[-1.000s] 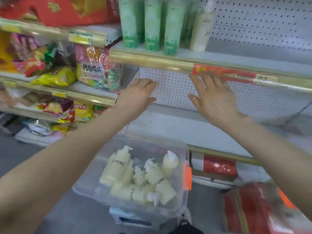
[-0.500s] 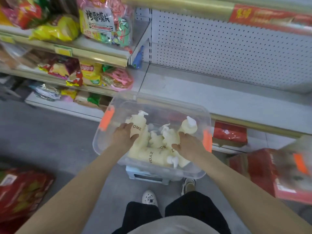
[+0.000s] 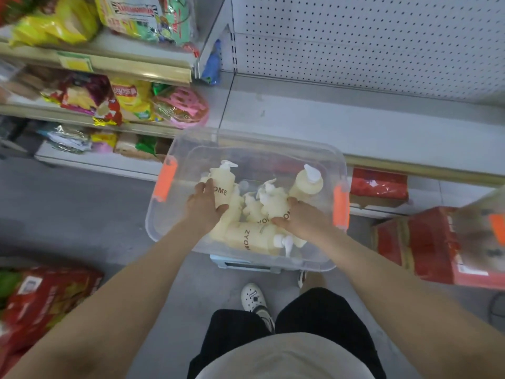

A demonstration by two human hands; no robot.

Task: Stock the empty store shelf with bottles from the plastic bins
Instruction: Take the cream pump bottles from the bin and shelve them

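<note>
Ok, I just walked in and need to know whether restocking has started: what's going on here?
A person has both hands in a clear plastic bin with orange latches. The left hand grips an upright cream plastic pump bottle; the right hand closes on a second cream pump bottle in the pile. The grey metal shelf behind the bin holds no bottles yet.

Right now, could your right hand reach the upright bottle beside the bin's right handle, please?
Probably yes: the bin has no lid, and the upright bottle stands just beyond the right hand with nothing between, though that hand grips another bottle.
</note>
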